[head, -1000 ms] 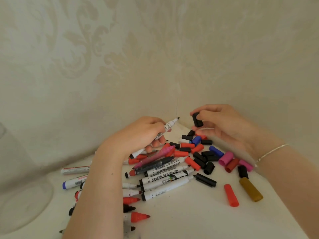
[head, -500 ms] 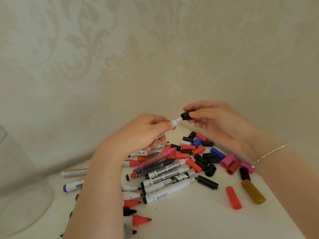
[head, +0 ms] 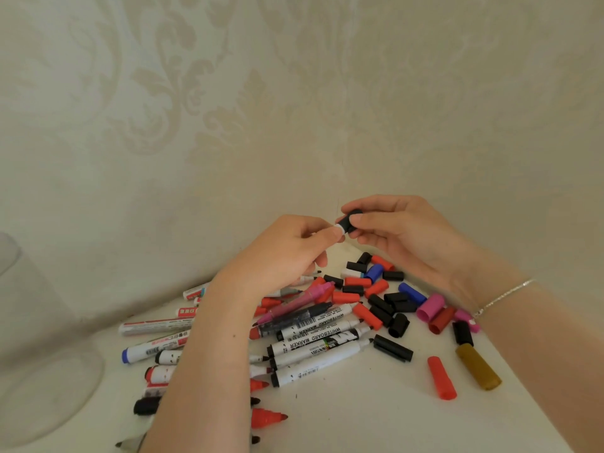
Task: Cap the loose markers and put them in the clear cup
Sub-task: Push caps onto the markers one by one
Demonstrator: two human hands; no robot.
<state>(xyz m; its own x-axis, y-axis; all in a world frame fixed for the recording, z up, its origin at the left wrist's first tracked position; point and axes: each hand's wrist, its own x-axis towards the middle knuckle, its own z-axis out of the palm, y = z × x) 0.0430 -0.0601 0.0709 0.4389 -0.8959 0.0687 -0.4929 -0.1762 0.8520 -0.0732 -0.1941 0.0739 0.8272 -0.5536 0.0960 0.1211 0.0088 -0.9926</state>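
- A moment ago the black cap (head: 349, 221) was only meeting the marker's tip; now it sits down over the nose, with just a sliver of the white collar showing, and both hands have drawn closer together.
- The right hand (head: 402, 237) pinches the cap between thumb and fingertips, pressing it on.
- The left hand (head: 287, 253) is curled round the marker's barrel, which is almost wholly hidden in the fist; the two are held up above the heap, close to the wall.
- Whether the cap has seated fully I cannot tell from here.
- The clear cup (head: 39, 371) stands well apart at the left edge of the table (head: 359, 420); I can see nothing inside it, though it is hard to read.
- By my reckoning the job is barely begun: a spread of uncapped markers (head: 313, 346) lies under and beside the left forearm, many tips bare.
- Loose caps (head: 376, 299), red, black, blue and pink, are scattered beneath the right hand, with a red cap (head: 441, 377) and a mustard cap (head: 478, 366) lying nearer.
- So this one marker awaits the cup, and all the rest await caps.
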